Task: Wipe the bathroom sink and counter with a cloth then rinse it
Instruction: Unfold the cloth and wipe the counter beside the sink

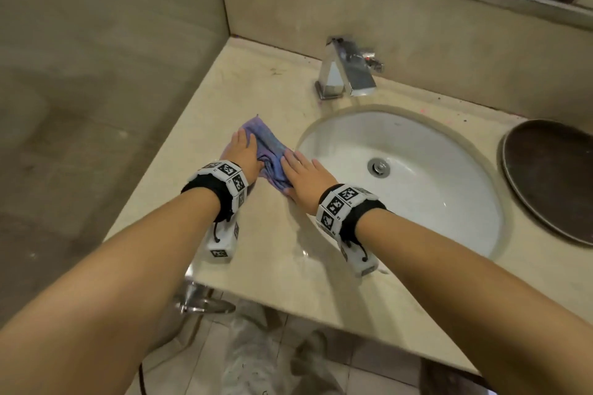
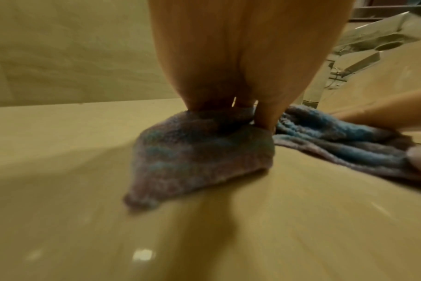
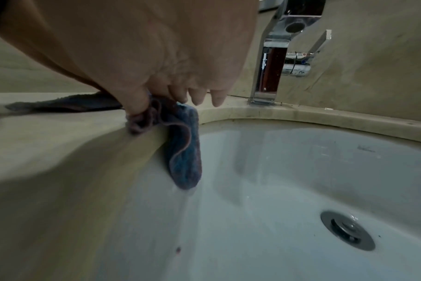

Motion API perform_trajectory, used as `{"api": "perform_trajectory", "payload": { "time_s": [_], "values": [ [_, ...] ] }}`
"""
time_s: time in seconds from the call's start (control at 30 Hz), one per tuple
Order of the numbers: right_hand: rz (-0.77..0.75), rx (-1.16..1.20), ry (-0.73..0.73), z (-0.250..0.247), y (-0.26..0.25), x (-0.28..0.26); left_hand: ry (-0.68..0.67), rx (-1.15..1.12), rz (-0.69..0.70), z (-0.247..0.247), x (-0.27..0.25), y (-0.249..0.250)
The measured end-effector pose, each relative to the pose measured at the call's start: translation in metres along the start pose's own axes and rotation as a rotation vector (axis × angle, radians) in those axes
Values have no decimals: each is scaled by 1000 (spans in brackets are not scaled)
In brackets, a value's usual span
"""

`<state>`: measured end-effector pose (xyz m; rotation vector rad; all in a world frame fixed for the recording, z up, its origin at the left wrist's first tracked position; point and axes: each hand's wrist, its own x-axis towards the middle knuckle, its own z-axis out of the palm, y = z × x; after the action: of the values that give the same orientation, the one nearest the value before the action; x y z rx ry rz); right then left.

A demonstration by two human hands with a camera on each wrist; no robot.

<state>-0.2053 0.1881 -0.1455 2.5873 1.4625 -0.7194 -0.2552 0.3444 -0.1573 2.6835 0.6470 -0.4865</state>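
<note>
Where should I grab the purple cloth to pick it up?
Probably the bunched middle of the cloth, from above. It lies flat on the counter under the left hand and right hand, so its folds rise highest there. One corner hangs over the sink rim, also easy to pinch.

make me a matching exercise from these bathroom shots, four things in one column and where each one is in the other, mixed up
Things:
1. cloth
2. faucet
3. drain
4. dark round tray

Places:
A. at the bottom of the white sink
B. on the counter to the right of the basin
C. under both hands, left hand and right hand, at the basin's left rim
D. on the counter behind the basin, by the back wall

Pairs: 1-C, 2-D, 3-A, 4-B
</note>
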Motion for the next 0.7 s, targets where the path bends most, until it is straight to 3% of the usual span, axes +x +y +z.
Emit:
{"api": "perform_trajectory", "payload": {
  "time_s": [0.23, 0.37, 0.53, 0.7],
  "values": [
    [138, 17, 64, -36, 25, 61, -36, 98, 107, -46, 79, -1],
    [191, 67, 297, -40, 45, 75, -50, 170, 226, -61, 120, 15],
    [321, 172, 281, -42, 63, 73, -98, 274, 350, -65, 146, 45],
    [351, 202, 291, -40, 78, 68, -136, 309, 443, -64, 149, 64]
  ]
}}
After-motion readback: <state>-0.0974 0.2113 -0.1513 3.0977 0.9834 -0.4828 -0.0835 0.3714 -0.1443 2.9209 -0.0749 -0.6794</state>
